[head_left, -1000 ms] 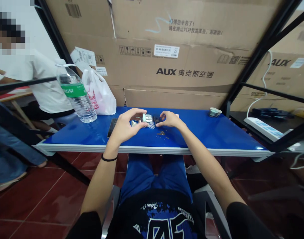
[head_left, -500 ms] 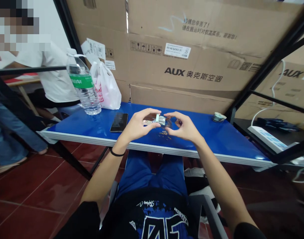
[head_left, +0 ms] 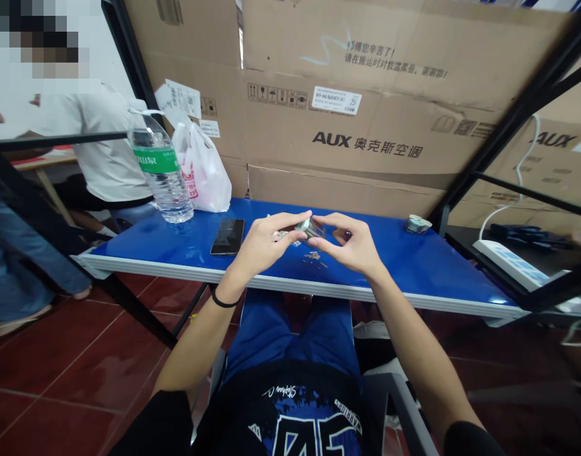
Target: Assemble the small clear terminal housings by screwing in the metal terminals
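Between the fingertips of my left hand [head_left: 266, 244] is the pale green body of what looks like a small pencil sharpener [head_left: 305, 225]. Its clear, smoky cover [head_left: 317, 229] is pinched by the thumb and fingers of my right hand [head_left: 351, 240]. Body and cover touch; whether they are locked together I cannot tell. A small dark round thing [head_left: 348, 234] shows at the curled fingers of the right hand, too small to name. Brown shavings or crumbs [head_left: 313, 256] lie on the blue tabletop [head_left: 389, 272] below. Something small and pale beside the left fingers is mostly hidden.
A phone [head_left: 227, 236] lies left of my hands. Behind it stand a large water bottle [head_left: 161, 171] and a white plastic bag [head_left: 207, 171]. A crumpled item [head_left: 417, 223] sits at the right, near a power strip [head_left: 513, 263]. Cardboard [head_left: 366, 114] walls the back. Other people are at left.
My hands have come together. The clear cover in my right hand, apart from the green body before, now meets it, and the piece is tilted.
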{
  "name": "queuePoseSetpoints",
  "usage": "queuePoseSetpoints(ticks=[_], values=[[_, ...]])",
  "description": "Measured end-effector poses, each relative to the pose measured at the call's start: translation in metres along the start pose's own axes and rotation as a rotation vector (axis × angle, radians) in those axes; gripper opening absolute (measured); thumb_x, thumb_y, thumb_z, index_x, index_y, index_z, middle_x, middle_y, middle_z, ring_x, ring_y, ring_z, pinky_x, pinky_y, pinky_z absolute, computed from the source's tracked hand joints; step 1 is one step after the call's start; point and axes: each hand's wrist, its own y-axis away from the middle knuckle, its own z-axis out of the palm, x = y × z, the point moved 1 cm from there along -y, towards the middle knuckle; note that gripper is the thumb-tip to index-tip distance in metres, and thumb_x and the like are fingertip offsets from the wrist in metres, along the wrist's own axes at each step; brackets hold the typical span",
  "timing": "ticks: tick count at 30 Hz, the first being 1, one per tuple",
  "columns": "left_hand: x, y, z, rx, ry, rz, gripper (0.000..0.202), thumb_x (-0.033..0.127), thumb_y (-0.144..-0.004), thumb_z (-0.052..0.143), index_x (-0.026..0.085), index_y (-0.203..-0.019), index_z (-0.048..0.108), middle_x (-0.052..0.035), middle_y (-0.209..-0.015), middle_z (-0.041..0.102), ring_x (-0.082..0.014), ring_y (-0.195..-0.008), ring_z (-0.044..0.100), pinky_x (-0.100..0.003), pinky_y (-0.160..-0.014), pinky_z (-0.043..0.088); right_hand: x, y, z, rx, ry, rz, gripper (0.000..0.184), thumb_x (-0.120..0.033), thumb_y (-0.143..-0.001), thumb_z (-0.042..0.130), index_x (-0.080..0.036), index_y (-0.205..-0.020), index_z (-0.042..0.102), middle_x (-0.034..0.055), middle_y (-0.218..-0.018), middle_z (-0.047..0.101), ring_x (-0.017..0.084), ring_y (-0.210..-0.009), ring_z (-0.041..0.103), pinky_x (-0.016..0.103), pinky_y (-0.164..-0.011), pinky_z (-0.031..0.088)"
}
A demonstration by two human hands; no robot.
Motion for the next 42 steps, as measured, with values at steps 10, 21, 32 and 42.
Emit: queuePoseSetpoints(ticks=[10, 21, 32, 42], values=[[0.006, 0.002, 0.006, -0.063, -0.204, 0.048, 0.062, 0.037, -0.081, 0.094, 0.021, -0.136, 0.068, -0.0098, -0.125, 0.074, -0.0259, -0.112, 0.073, -0.042, -0.101, 0.061, 0.006, 0.002, 0.008, -0.031, -0.135, 0.228, 0.046, -0.051, -0.078, 0.087, -0.017, -0.11, 0.085, 0.0042, -0.088, 0.074, 0.004, -0.05, 0.023, 0.028, -0.049, 0.016], [-0.004, 0.001, -0.009, -0.118, 0.093, -0.038, 0.033, 0.034, -0.098, 0.075, 0.024, -0.129, 0.077, -0.0104, -0.126, 0.073, -0.0214, -0.105, 0.076, -0.033, -0.086, 0.067, 0.003, 0.006, 0.003, -0.066, -0.104, 0.166, 0.045, -0.048, -0.076, 0.091, -0.021, -0.112, 0.084, 0.0048, -0.101, 0.076, 0.002, -0.049, 0.026, 0.027, -0.048, 0.018], [0.004, 0.001, -0.007, -0.098, -0.047, 0.005, 0.034, 0.024, -0.102, 0.065, 0.023, -0.134, 0.077, -0.011, -0.126, 0.076, -0.0217, -0.11, 0.073, -0.033, -0.09, 0.064, 0.004, 0.008, 0.011, 0.003, -0.021, 0.108, 0.043, -0.049, -0.079, 0.089, -0.021, -0.111, 0.084, 0.0013, -0.084, 0.071, 0.006, -0.052, 0.029, 0.027, -0.05, 0.026], [0.007, 0.001, -0.007, -0.06, -0.034, -0.018, 0.035, 0.022, -0.103, 0.063, 0.022, -0.135, 0.076, -0.0106, -0.124, 0.074, -0.0207, -0.105, 0.071, -0.032, -0.087, 0.06, 0.005, 0.009, 0.019, 0.087, -0.054, 0.061, 0.04, -0.047, -0.081, 0.086, -0.021, -0.112, 0.083, 0.0018, -0.086, 0.071, 0.008, -0.055, 0.036, 0.028, -0.053, 0.029]])
